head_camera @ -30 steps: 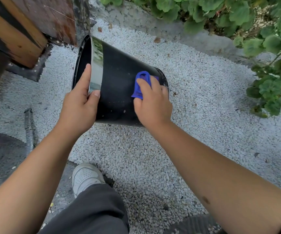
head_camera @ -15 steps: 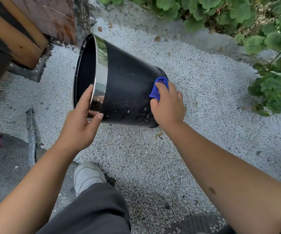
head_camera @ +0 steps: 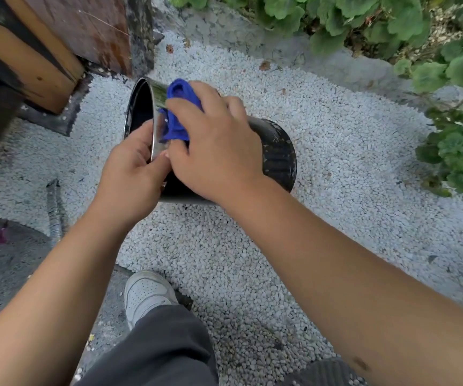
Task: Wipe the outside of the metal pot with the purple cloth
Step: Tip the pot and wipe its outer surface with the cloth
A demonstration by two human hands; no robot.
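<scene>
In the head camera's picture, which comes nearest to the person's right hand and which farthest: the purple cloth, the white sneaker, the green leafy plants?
1. The purple cloth: bunched under the right hand, pressed on the dark metal pot near its shiny rim.
2. The white sneaker: below the hand, on the white gravel.
3. The green leafy plants: right edge. Sneaker and plants are hard to separate.

Ground covered in white gravel (head_camera: 322, 174), bordered at left by grey pavement (head_camera: 7, 263). Lay on the gravel: metal pot (head_camera: 277, 154) on its side, a few dry leaves. Stood at the gravel's edge: white sneaker (head_camera: 146, 296). Lay on the pavement: grey corrugated hose (head_camera: 54, 210).
</scene>
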